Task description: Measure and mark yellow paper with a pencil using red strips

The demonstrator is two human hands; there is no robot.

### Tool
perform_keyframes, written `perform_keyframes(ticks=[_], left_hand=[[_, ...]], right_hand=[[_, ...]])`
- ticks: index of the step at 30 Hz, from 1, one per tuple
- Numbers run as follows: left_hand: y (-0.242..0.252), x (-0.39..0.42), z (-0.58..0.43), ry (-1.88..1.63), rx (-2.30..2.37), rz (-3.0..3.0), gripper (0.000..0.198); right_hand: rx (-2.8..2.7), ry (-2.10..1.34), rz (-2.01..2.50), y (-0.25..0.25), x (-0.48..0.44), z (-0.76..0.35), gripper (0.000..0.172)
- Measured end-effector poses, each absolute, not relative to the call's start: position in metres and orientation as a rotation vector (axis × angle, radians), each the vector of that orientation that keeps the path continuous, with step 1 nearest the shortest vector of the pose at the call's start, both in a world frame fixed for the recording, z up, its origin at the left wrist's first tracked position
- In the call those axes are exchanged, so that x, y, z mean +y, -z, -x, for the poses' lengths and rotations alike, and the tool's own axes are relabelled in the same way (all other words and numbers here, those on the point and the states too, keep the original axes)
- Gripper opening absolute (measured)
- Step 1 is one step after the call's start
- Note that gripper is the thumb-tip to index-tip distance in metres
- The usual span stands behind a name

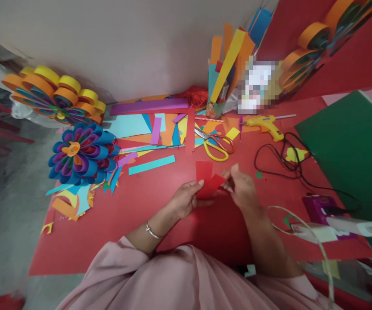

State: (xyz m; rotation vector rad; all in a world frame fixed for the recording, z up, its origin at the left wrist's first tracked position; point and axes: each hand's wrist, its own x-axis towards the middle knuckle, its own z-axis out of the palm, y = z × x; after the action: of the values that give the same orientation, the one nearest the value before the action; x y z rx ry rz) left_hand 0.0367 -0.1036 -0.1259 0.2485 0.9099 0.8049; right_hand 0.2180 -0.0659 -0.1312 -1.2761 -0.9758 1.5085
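Observation:
Both hands meet over a large red sheet point(115, 224) spread on the floor. My left hand point(186, 199) pinches the near end of a small red paper piece point(208, 181). My right hand point(241, 186) grips the same piece from the right, fingers closed on its edge. The paper is bent, one flap standing up and one folded toward my right hand. Yellow-handled scissors point(214, 145) lie just beyond the hands.
Coloured paper strips point(152, 165) litter the far side. A blue-purple paper flower point(82, 153) and an orange-yellow one point(54, 95) lie at left. A cup of strips point(218, 92), yellow glue gun point(266, 125), black cord point(281, 165), green sheet point(350, 146) and purple box point(318, 207) are at right.

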Motion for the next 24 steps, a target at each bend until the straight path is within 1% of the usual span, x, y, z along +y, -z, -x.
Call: perform_keyframes(ticks=[1, 3, 7, 12, 15, 18, 20, 23, 24], left_hand=[[0.126, -0.103, -0.037, -0.806, 0.911, -0.245, 0.041], [0.125, -0.104, -0.037, -0.814, 0.917, -0.250, 0.041], [0.126, -0.107, -0.039, -0.840, 0.936, -0.284, 0.047], [0.125, -0.108, -0.041, -0.836, 0.958, -0.291, 0.054], [0.125, -0.106, -0.041, -0.835, 0.936, -0.297, 0.051], [0.126, -0.104, -0.040, -0.843, 0.898, -0.265, 0.045], [0.126, -0.104, -0.040, -0.847, 0.900, -0.251, 0.044], [0.126, -0.106, -0.040, -0.852, 0.929, -0.265, 0.047], [0.126, -0.107, -0.041, -0.855, 0.940, -0.268, 0.049]], right_hand=[[-0.968, -1.569, 1.250, 0.129, -0.065, -0.219, 0.074], [-0.941, -1.639, 1.262, 0.127, -0.064, -0.218, 0.075], [-0.903, -1.580, 1.338, 0.128, -0.060, -0.209, 0.062], [-0.951, -1.498, 1.306, 0.128, -0.061, -0.200, 0.054], [-1.019, -1.386, 1.345, 0.128, -0.064, -0.200, 0.047], [-1.092, -1.336, 1.345, 0.128, -0.068, -0.205, 0.046], [-1.153, -1.386, 1.282, 0.127, -0.070, -0.209, 0.048], [-1.137, -1.565, 1.199, 0.127, -0.069, -0.211, 0.062], [-1.086, -1.607, 1.213, 0.128, -0.068, -0.210, 0.063]])
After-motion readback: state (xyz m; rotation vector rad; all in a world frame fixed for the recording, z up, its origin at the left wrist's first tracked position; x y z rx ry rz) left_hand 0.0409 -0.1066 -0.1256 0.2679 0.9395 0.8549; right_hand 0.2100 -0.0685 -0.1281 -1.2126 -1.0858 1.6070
